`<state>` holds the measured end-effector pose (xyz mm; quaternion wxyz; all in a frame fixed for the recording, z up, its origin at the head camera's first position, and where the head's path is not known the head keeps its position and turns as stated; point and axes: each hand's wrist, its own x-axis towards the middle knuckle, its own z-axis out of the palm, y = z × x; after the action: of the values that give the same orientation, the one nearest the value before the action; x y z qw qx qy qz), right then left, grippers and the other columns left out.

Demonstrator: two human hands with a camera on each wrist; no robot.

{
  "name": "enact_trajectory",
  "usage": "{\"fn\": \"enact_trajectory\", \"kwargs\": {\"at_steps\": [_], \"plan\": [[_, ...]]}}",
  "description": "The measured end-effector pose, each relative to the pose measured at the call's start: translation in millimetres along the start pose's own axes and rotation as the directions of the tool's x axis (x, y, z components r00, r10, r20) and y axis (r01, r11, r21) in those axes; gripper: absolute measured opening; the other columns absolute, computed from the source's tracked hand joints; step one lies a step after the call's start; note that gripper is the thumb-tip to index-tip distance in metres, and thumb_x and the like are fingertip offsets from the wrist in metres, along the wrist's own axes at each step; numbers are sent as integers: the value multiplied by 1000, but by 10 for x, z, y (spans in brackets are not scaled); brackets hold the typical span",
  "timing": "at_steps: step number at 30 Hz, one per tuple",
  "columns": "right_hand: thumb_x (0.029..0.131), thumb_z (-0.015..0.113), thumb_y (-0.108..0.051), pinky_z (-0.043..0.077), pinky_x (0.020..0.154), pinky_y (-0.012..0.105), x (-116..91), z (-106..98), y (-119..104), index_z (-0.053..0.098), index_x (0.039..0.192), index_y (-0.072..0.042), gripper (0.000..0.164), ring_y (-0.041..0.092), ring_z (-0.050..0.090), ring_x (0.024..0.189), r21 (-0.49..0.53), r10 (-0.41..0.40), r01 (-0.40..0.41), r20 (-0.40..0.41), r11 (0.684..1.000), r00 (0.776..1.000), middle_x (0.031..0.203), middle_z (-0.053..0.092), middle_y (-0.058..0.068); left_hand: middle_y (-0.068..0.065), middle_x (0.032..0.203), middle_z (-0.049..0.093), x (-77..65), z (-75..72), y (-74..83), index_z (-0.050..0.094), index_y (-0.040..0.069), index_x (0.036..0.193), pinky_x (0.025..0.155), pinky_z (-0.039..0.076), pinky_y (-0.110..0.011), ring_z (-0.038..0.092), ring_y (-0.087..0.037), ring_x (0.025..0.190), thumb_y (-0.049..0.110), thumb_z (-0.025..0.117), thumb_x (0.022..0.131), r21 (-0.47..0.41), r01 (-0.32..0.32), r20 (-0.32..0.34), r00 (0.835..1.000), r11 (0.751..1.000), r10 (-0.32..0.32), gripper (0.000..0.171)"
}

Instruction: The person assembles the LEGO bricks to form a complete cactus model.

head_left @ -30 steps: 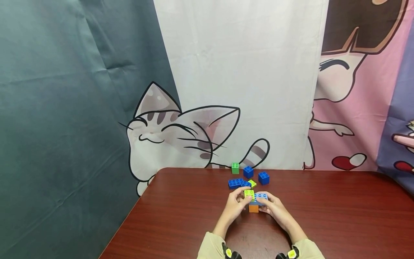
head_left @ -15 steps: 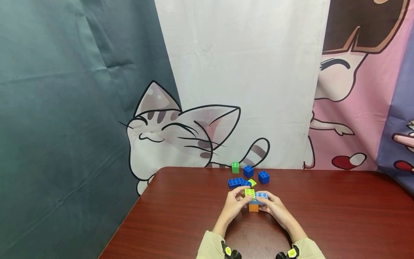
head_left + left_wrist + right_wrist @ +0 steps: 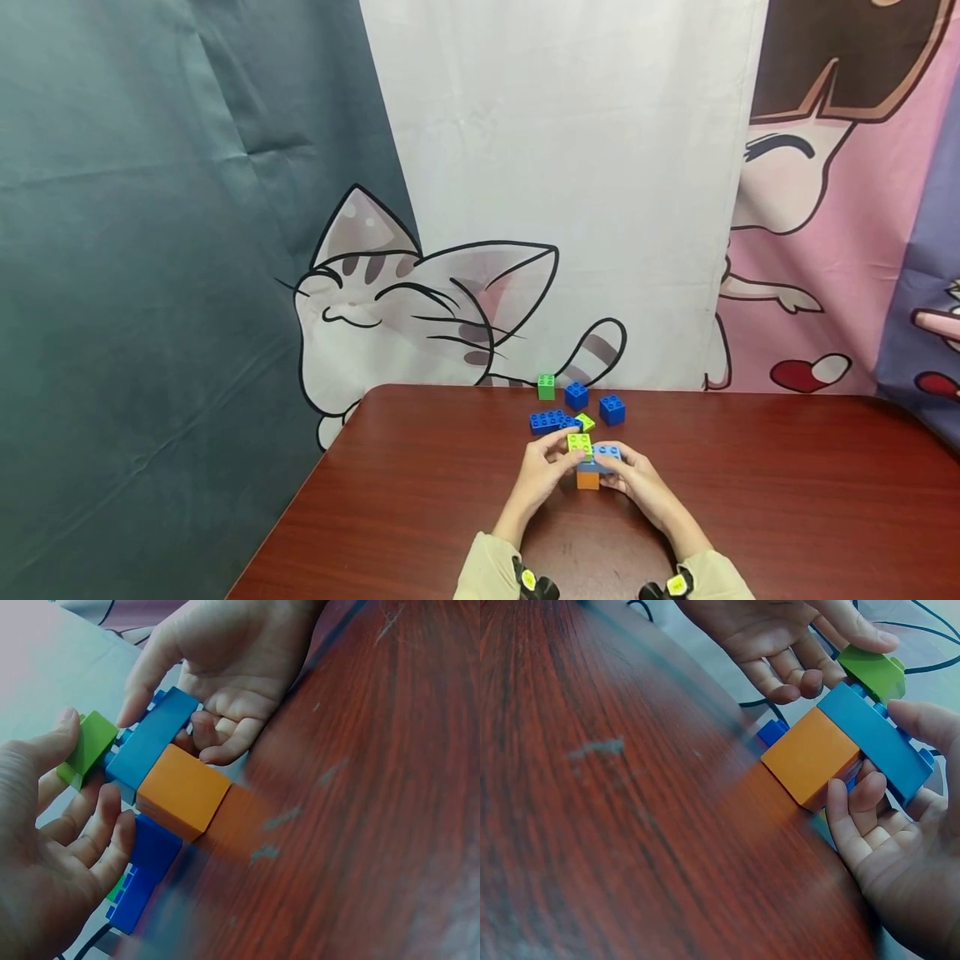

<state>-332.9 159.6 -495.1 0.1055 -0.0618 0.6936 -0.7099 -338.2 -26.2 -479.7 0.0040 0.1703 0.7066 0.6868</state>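
Note:
Between the two hands, a light blue brick (image 3: 606,452) lies across an orange brick (image 3: 588,481) that stands on the table. My left hand (image 3: 536,475) pinches a lime green brick (image 3: 579,443) between thumb and fingers, right at the studs on the light blue brick's left end. In the left wrist view the lime brick (image 3: 91,742) looks slightly tilted, with studs showing below its edge. The right hand (image 3: 647,483) grips the light blue brick's right end, thumb on top; its other fingers curl beside the orange brick (image 3: 810,759) in the right wrist view.
Just beyond the hands lie dark blue bricks (image 3: 546,422) and another lime piece (image 3: 585,422). Farther back stand a green brick (image 3: 546,387) and two blue bricks (image 3: 576,395), near the far edge of the brown table (image 3: 420,483). A printed curtain (image 3: 570,167) hangs behind.
The lime green brick has shifted slightly away from the person and to the right, over the light blue brick. Both hands keep their grip; the other bricks stay in place.

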Motion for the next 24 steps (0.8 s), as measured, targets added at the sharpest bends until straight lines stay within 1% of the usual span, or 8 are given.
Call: {"fn": "enact_trajectory", "kwargs": {"at_steps": [3,6,8,10,14,19,21,24], "plan": [[99,55,-28,55,81,22,-7,17,-6,39,138,8,55,6,59,87,0,1,-1,-7,1000,1000,106,60,-1,-27,103,64,-7,10,-3,60,-2,129,64,50,-16,54,-6,67,7,66,92,17,-23,-4,1000,1000,23,39],[100,54,-30,55,81,21,15,48,-20,39,138,7,55,7,58,87,6,8,-8,-12,1000,1000,107,59,0,-27,103,62,-1,-1,-8,60,-2,129,61,47,-15,53,-4,67,7,65,92,63,-67,-9,998,996,67,39],[100,53,-31,54,81,21,35,64,-24,39,138,7,55,7,57,86,8,12,-12,-14,1000,1000,107,59,1,-25,103,62,-1,-11,8,61,-1,129,60,46,-15,52,-5,68,9,66,92,100,-80,-16,996,992,82,38],[100,53,-31,55,80,20,40,71,-25,40,137,6,54,7,57,85,9,14,-14,-20,1000,1000,105,58,1,-24,102,62,2,-8,12,62,0,128,59,43,-13,51,-6,67,10,67,91,115,-80,-23,996,990,83,39],[101,52,-31,55,80,21,19,54,-15,41,137,6,54,6,60,87,2,10,-10,-27,1000,1000,107,59,1,-19,102,59,-3,16,1,62,2,129,59,42,-13,50,-6,67,13,68,91,131,-65,-22,997,989,69,40],[100,52,-33,55,82,21,7,26,-11,41,138,6,56,6,62,92,-5,3,-4,-19,1000,1000,110,61,2,-13,101,56,-7,33,-17,61,1,130,59,49,-17,50,-4,64,13,67,92,134,-64,-26,997,989,68,40],[100,53,-34,55,82,21,3,22,-14,41,137,6,56,5,63,92,-4,7,-7,-20,1000,1000,110,62,2,-13,101,56,-12,38,-8,61,1,130,60,51,-18,50,-3,64,12,66,92,139,-54,-32,998,989,59,40],[101,52,-33,55,82,21,1,14,-14,41,137,7,55,5,63,92,-12,10,-11,-17,1000,1000,109,62,2,-18,104,58,-33,57,53,60,-2,129,62,49,-16,52,-3,69,9,66,92,149,-52,-36,998,987,58,40]]}}
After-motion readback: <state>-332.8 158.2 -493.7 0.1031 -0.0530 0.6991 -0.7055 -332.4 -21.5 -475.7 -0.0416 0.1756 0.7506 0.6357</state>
